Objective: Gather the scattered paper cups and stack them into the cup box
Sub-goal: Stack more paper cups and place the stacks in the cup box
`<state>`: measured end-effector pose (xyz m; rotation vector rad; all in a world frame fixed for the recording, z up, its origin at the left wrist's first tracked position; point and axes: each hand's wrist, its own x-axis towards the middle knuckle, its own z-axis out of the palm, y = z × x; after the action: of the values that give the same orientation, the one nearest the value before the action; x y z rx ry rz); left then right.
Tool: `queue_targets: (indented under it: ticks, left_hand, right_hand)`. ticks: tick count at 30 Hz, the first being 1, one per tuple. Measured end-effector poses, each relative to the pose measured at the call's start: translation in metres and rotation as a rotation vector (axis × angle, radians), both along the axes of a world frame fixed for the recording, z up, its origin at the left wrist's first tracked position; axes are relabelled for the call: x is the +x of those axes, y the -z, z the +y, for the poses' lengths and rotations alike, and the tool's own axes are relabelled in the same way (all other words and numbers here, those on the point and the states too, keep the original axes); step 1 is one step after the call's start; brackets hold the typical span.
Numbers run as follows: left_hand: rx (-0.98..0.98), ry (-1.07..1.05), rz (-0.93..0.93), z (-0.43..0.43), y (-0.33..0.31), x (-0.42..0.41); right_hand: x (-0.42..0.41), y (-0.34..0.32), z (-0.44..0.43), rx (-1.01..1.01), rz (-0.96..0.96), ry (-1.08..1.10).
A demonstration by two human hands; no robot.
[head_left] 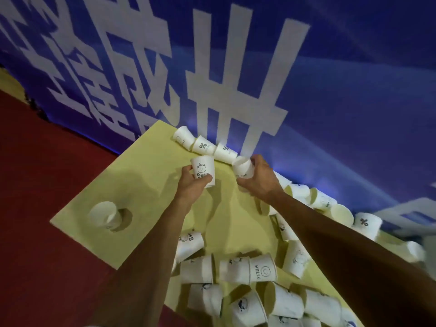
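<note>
with the left hand (192, 185) curled round the bear cup (203, 171) and the right hand (258, 180) clasping a second cup (244, 167) just right of those fingers — slide base into mouth squarely, squeeze lightly — cup box not in view.

Blue banner (330, 79) w/ big white characters fills the bg along the table's far edge. Yellow-green table (146, 197); dark red floor (47, 185) past its left edge. Bluish glow (313, 182) at banner's base.
</note>
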<state>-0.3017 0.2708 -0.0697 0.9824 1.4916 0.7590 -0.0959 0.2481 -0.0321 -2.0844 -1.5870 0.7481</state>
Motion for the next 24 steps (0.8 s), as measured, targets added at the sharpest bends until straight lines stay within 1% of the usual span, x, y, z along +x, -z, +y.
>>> queue_targets:
  ticks: [7,13,15,17,20,22,24]
  left_hand:
    - [0.013,0.216,0.022,-0.066,-0.036,0.097]
    - [0.010,0.427,0.040,-0.130,-0.054,0.208]
    - [0.003,0.484,0.049,-0.149,-0.056,0.242]
    - [-0.012,0.547,0.057,-0.170,-0.059,0.281]
    - [-0.001,0.641,0.049,-0.203,-0.065,0.335]
    - [0.002,0.716,0.056,-0.226,-0.067,0.371]
    - [0.010,0.777,0.061,-0.247,-0.067,0.403]
  right_hand:
    - [0.104,-0.022,-0.105,0.055,0.143,0.165]
    - [0.208,-0.034,-0.200,0.098,0.308,0.393]
    - [0.240,-0.036,-0.229,0.125,0.320,0.448]
    - [0.274,-0.037,-0.261,0.127,0.320,0.554]
    - [0.317,-0.037,-0.305,0.158,0.434,0.735]
    - [0.344,-0.035,-0.336,0.187,0.501,0.807]
    - [0.367,-0.035,-0.367,0.258,0.568,0.852]
